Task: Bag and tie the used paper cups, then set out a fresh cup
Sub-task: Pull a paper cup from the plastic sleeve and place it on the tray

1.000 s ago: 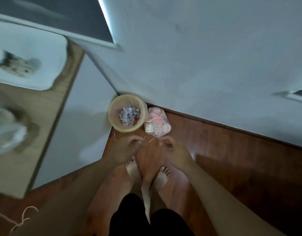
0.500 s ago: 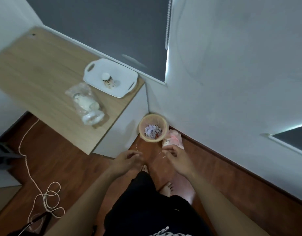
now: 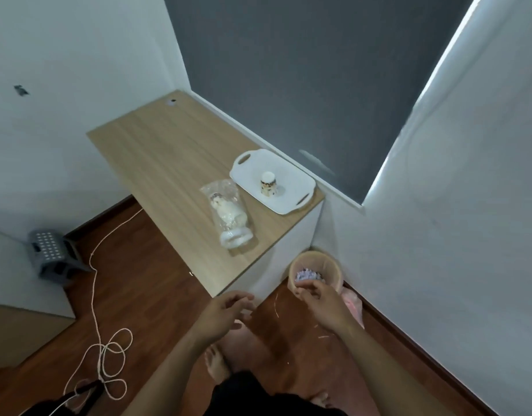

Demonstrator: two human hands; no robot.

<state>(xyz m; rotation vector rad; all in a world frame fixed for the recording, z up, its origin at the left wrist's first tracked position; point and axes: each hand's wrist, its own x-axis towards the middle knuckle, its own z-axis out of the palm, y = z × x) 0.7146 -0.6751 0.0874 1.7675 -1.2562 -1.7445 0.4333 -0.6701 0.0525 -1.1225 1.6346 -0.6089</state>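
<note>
A person stands barefoot on a dark wood floor (image 3: 156, 295) in the corner of a room, both arms reaching forward at the bottom centre of the frame. The left hand (image 3: 225, 313) hangs in the air with its fingers loosely spread, holding nothing. The right hand (image 3: 321, 304) has its fingers curled in front of a small waste basket (image 3: 333, 270); I cannot tell whether they pinch anything. A pink plastic bag (image 3: 353, 306) lies on the floor just beside the basket, partly hidden by that hand. In mid-frame, a wooden tabletop (image 3: 168, 151) carries a white tray (image 3: 291, 193) with one paper cup (image 3: 268, 183) upside down on it. Beside the tray, a clear sleeve of cups (image 3: 228, 217) lies on its side.
</note>
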